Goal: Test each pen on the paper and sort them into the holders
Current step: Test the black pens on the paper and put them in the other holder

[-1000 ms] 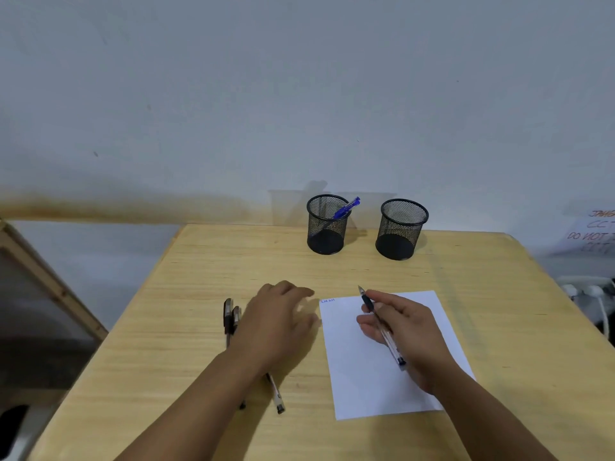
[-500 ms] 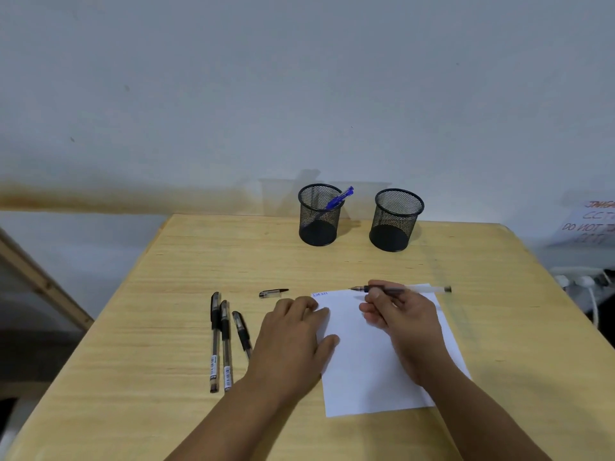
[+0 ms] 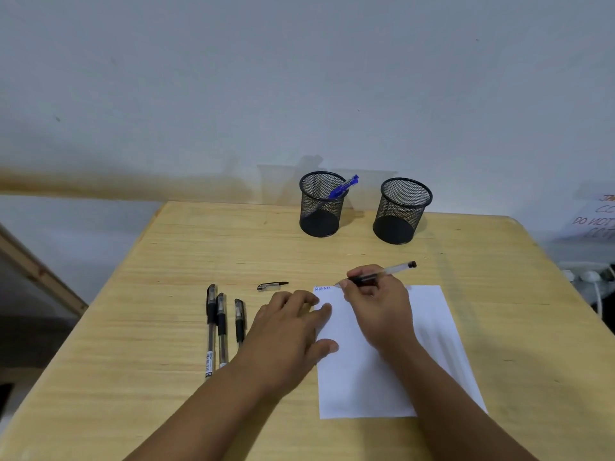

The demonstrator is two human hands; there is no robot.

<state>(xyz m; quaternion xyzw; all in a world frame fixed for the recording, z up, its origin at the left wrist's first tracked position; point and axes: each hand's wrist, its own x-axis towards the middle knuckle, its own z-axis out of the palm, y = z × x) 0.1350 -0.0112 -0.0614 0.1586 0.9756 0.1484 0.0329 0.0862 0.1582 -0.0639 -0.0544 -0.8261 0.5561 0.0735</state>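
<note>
My right hand (image 3: 376, 304) grips an uncapped clear pen (image 3: 386, 272), its tip at the top left of the white paper (image 3: 429, 331), beside a small blue scribble (image 3: 322, 288). My left hand (image 3: 286, 334) lies flat with fingers spread, pressing the paper's left edge. The pen's cap (image 3: 272, 286) lies on the table left of the paper. Three capped black pens (image 3: 221, 324) lie side by side to the left. Two black mesh holders stand at the back: the left holder (image 3: 321, 204) has a blue pen (image 3: 342, 188) in it, the right holder (image 3: 401, 211) looks empty.
The wooden table (image 3: 166, 294) ends at a white wall behind the holders. A wooden frame (image 3: 36, 271) leans at the left. At the right are a handwritten paper sign (image 3: 595, 217) and white cables (image 3: 592, 281) beyond the table's edge.
My right hand turned the pen and brought its tip down to the paper's top left corner. My left hand slid right from the pens onto the paper's edge, uncovering the three pens and the cap.
</note>
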